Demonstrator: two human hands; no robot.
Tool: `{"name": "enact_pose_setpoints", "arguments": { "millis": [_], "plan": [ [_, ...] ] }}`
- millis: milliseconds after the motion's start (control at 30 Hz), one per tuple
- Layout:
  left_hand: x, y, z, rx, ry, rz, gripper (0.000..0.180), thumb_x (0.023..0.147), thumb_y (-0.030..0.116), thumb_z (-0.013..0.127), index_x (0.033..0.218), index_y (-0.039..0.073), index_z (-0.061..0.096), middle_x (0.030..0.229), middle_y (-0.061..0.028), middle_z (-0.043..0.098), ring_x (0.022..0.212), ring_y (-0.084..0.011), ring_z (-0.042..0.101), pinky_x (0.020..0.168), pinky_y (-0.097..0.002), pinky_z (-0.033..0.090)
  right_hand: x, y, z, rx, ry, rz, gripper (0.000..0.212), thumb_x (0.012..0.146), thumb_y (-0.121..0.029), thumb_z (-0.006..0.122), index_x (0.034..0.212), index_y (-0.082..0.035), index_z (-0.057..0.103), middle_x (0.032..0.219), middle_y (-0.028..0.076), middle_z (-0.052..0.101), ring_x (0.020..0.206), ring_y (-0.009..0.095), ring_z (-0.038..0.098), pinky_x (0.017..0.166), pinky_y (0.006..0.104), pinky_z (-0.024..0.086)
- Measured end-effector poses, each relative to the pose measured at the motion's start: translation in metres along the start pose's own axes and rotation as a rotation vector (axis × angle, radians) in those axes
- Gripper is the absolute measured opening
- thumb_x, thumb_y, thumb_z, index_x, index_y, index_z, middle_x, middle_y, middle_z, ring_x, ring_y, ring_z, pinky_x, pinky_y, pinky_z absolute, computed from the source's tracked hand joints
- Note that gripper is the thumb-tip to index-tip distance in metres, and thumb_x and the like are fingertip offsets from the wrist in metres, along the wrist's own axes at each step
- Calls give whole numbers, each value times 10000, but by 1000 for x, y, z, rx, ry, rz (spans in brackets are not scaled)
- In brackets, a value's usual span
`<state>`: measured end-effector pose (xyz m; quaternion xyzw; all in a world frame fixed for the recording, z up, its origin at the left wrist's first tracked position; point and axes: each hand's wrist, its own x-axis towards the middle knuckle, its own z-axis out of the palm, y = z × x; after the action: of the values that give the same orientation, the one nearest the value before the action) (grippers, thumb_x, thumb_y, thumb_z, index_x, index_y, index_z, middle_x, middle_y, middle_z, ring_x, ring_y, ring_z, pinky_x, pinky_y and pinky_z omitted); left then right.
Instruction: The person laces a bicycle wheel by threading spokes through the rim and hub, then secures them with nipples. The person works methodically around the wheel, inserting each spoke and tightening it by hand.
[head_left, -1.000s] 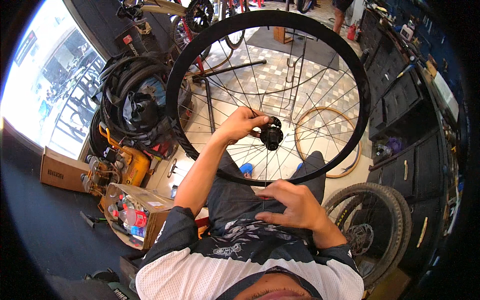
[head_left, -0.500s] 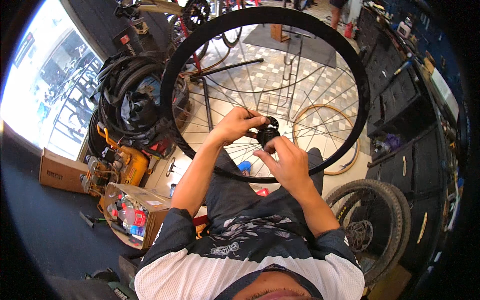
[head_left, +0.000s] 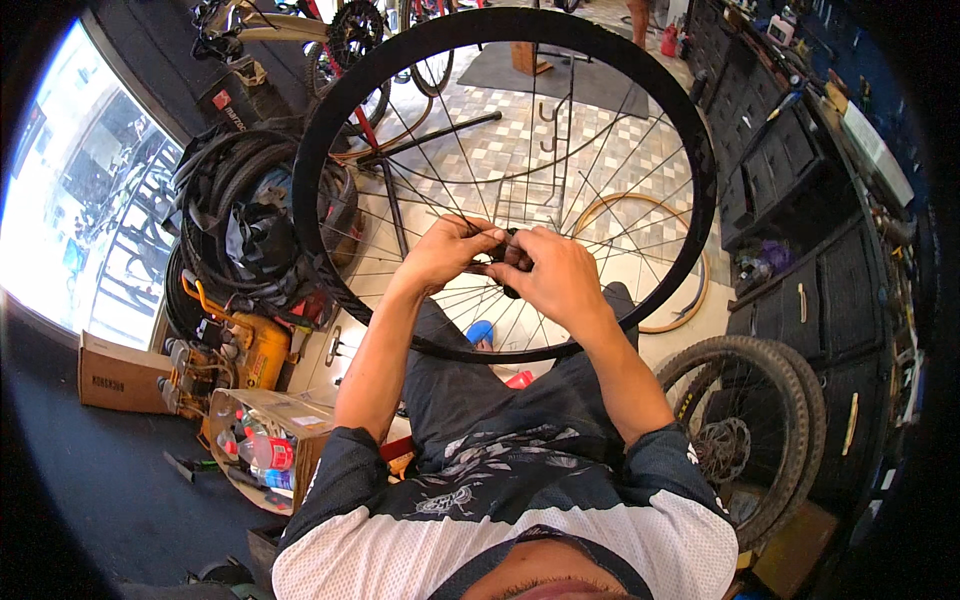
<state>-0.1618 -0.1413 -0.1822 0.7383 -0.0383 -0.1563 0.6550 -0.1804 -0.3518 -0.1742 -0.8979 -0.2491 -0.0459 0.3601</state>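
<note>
A large bicycle wheel with a deep black rim (head_left: 703, 190) is held in front of me, its lower edge over my thighs. Thin dark spokes run between the rim and the black wheel hub (head_left: 512, 292). My left hand (head_left: 445, 256) has its thumb and fingers closed at the left side of the hub. From the right, my right hand (head_left: 556, 278) reaches over the hub, its thumb and fingertips pinched on it close to the left fingertips. Both hands cover most of the hub, so any small part between the fingers is hidden.
Left: a pile of tires (head_left: 240, 190), a yellow compressor (head_left: 260, 350), an open carton of bottles (head_left: 300, 415). Right: wheels with knobby tires (head_left: 800, 420) by dark drawers (head_left: 835, 310). A tan-walled tire (head_left: 700, 290) lies on the floor beyond the rim.
My right hand has moved up and left over the hub, bringing its fingertips next to the left ones. The wheel sits slightly further left in view. My left hand stays at the hub.
</note>
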Motion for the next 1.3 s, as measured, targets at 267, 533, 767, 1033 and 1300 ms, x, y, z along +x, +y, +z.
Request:
{"name": "enact_pose_setpoints", "arguments": {
  "millis": [267, 533, 767, 1033, 1300],
  "plan": [
    [-5, 4, 4, -14, -4, -35, 335, 1046, 263, 667, 1209, -27, 712, 1070, -83, 754, 922, -148, 705, 795, -331, 614, 38, 57, 16, 416, 18, 71, 487, 866, -464, 835, 1056, -36, 701, 926, 132, 750, 863, 266, 730, 759, 398, 555],
    [-4, 5, 4, -14, -14, -1, 293, 1042, 222, 668, 1245, 12, 695, 1118, -50, 736, 981, -140, 685, 818, -336, 605, 76, 80, 31, 538, 21, 61, 393, 924, -308, 772, 1097, 40, 713, 922, 166, 770, 839, 226, 740, 771, 353, 565],
    [-5, 2, 5, -71, 11, 12, 261, 1030, 237, 687, 1199, 42, 651, 1108, -71, 760, 1007, -144, 714, 804, -327, 599, 93, 49, 36, 728, 99, 14, 532, 932, -210, 717, 1384, 52, 615, 949, 176, 792, 817, 206, 745, 786, 348, 566],
    [-2, -1, 6, -96, -3, 41, 175, 1053, 211, 645, 1122, 56, 599, 1071, -85, 766, 1011, -157, 728, 782, -318, 593, 86, 14, 17, 543, 351, -60, 530, 998, -192, 637, 1518, -135, 552, 827, 137, 735, 778, 261, 750, 734, 385, 554],
    [10, -10, 0, -120, -19, 102, 176, 1057, 224, 647, 1145, 81, 595, 1069, -77, 773, 984, -149, 723, 766, -329, 581, 80, 8, 2, 478, 325, -85, 469, 997, -153, 624, 1456, -105, 542, 736, 74, 656, 689, 139, 623, 675, 327, 497]
  ]
}}
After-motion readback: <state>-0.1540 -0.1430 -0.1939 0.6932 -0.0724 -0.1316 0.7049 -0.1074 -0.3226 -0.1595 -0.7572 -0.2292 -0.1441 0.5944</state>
